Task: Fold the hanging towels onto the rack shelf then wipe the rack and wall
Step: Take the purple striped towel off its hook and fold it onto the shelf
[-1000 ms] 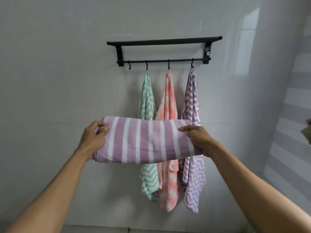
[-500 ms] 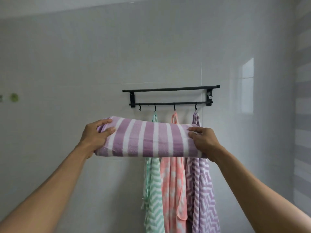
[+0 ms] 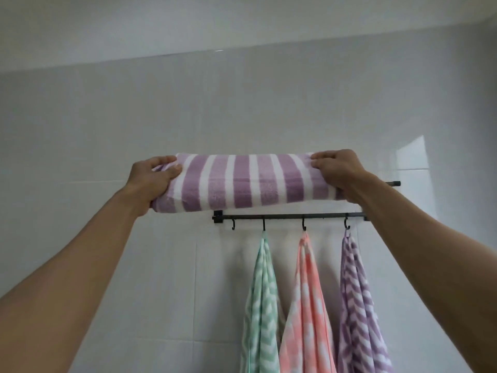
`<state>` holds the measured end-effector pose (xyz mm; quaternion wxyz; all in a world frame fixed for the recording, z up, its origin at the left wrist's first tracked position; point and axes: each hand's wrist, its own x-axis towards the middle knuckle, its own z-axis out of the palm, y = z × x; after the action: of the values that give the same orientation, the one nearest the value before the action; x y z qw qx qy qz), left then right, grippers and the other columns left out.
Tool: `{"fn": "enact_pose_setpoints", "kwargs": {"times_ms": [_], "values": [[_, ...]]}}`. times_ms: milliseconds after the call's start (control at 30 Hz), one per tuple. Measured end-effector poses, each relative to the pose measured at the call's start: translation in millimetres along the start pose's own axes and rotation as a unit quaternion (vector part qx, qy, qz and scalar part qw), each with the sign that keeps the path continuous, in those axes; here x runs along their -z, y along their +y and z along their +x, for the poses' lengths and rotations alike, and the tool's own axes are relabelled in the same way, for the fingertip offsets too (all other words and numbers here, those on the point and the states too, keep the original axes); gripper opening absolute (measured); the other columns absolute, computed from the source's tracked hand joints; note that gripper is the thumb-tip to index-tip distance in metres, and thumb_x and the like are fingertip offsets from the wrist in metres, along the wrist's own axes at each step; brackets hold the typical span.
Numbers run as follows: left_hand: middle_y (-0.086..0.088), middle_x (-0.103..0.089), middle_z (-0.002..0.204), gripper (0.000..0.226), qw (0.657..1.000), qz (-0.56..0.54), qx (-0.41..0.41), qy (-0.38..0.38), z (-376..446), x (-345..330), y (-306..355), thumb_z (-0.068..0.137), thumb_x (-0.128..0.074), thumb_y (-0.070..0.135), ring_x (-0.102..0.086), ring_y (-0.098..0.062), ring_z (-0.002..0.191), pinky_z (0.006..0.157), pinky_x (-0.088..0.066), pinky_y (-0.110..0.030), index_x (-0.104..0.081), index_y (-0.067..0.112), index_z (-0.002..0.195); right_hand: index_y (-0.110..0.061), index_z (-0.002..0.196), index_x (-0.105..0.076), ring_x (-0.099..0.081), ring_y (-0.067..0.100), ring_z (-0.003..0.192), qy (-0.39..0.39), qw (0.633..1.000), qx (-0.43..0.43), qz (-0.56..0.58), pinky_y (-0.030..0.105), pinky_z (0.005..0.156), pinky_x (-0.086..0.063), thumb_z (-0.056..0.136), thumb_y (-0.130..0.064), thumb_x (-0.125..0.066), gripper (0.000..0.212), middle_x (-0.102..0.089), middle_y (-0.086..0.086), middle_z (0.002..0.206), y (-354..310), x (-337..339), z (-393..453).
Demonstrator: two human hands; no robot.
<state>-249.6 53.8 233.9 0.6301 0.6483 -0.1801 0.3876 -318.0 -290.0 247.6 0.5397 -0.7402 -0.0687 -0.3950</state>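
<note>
- Forearms come in from both bottom corners and go up to the folded striped towel (image 3: 243, 183), which is held at its two short ends.
- The left hand (image 3: 152, 181) grips the left end: its thumb lies curled on top and the rest of the hand goes under the bundle. The fingers below are hidden by the cloth.
- The right hand (image 3: 340, 172) grips the right end with curled fingers over the top edge. I think the two end grips keep the layers of the fold together, so that the towel arrives as one flat bundle.
- The towel is level and stands just in front of the black rack (image 3: 295, 217), at the height of its upper shelf. It covers nearly all of this shelf; only the right tip of the top bar (image 3: 394, 183) shows. I cannot tell if the towel already rests on the shelf or is a little above it.
- Below the towel, the lower bar carries four hooks. The empty hook (image 3: 233, 226) on the left has no towel.
- The green towel (image 3: 262, 305), the pink towel (image 3: 306, 313) and the purple zigzag towel (image 3: 357, 305) hang from the other three hooks, so the folding is at an early stage in my judgement. Their lower ends are cut off by the frame.
- The tiled wall (image 3: 107, 125) behind is pale and glossy; no wiping cloth is in view.
</note>
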Motion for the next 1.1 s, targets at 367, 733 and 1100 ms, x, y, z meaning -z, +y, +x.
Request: {"fn": "enact_pose_setpoints", "kwargs": {"times_ms": [367, 733, 1100], "values": [[-0.004, -0.072, 0.116, 0.028, 0.995, 0.006, 0.074, -0.068, 155, -38, -55, 0.096, -0.067, 0.018, -0.071, -0.023, 0.100, 0.075, -0.058, -0.031, -0.070, 0.015, 0.124, -0.002, 0.103, -0.070, -0.068, 0.027, 0.078, 0.050, 0.996, -0.029, -0.069, 0.029, 0.054, -0.054, 0.091, -0.015, -0.067, 0.019, -0.071, 0.013, 0.097, 16, -68, 140], [-0.008, -0.076, 0.106, 0.019, 0.976, 0.058, 0.166, -0.130, 220, -50, -113, 0.095, -0.065, 0.014, -0.071, -0.017, 0.068, 0.044, -0.055, -0.024, -0.073, 0.006, 0.110, -0.003, 0.094, -0.065, -0.062, 0.025, 0.071, 0.012, 0.989, -0.084, -0.125, 0.028, 0.053, -0.050, 0.092, -0.012, -0.056, 0.013, -0.066, 0.014, 0.091, 50, -112, 199], [-0.012, -0.073, 0.063, 0.011, 0.962, 0.086, 0.198, -0.166, 224, -47, -126, 0.093, -0.057, -0.004, -0.069, -0.018, 0.048, 0.045, -0.058, -0.026, -0.066, -0.003, 0.087, -0.005, 0.090, -0.065, -0.058, 0.025, 0.063, -0.016, 0.978, -0.110, -0.176, 0.025, 0.046, -0.047, 0.088, -0.013, -0.051, 0.016, -0.066, 0.015, 0.085, 63, -121, 210]]}}
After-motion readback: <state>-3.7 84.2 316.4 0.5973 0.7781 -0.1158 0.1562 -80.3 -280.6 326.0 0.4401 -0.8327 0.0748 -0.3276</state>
